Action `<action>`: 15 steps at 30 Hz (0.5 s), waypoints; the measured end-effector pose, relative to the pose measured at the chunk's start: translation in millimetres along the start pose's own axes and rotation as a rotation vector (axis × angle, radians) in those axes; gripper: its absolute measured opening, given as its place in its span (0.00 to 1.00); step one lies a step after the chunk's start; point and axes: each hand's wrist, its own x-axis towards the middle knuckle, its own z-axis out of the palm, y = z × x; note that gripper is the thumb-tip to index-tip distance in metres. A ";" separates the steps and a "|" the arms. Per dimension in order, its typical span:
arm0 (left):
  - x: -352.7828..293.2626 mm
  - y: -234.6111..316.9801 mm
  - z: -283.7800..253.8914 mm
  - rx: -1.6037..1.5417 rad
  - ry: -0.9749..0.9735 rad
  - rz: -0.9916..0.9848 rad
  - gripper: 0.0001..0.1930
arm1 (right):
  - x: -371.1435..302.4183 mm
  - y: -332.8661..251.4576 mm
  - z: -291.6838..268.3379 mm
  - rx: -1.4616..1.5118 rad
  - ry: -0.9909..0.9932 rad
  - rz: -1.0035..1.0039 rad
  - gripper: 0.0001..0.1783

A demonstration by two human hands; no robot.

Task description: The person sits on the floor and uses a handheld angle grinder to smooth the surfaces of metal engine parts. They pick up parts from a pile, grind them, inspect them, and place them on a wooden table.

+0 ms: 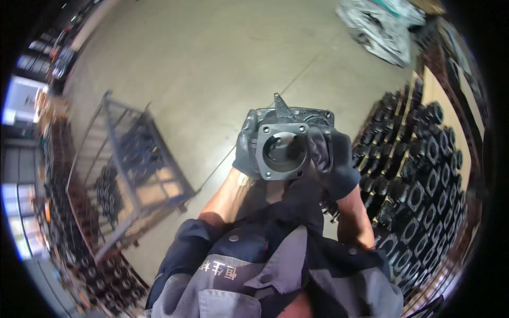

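Between my two black-gloved hands I hold up a dark cast metal housing (pixel 263 133) in front of my body. A square machined flange with a round bore and a hole in each corner faces me. Behind it lies a wider black flange, with a pointed fin rising at the top. My left hand (pixel 246 146) is closed round the left side. My right hand (pixel 331 156) grips the right side, its thumb and fingers against the casting near the bore. Parts of the fingers are hidden behind the casting.
On the right, rows of similar black castings (pixel 419 201) are stacked close beside me. At left stands a metal cage pallet (pixel 119 169) with castings and cardboard inside. More castings (pixel 114 281) lie at lower left. Grey-white sheeting (pixel 379 34) sits on the concrete floor (pixel 212 58) at far right.
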 end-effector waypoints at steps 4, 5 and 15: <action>84.7 -30.0 62.5 -0.040 -0.131 -0.251 0.23 | 27.4 34.7 -59.2 0.027 0.068 0.289 0.17; 101.8 -40.4 80.7 -0.043 -0.164 -0.296 0.23 | 31.2 53.7 -75.7 -0.053 0.095 0.267 0.16; 237.6 -142.1 227.7 1.985 -0.584 0.945 0.29 | 81.4 174.7 -229.1 -0.205 0.432 0.335 0.34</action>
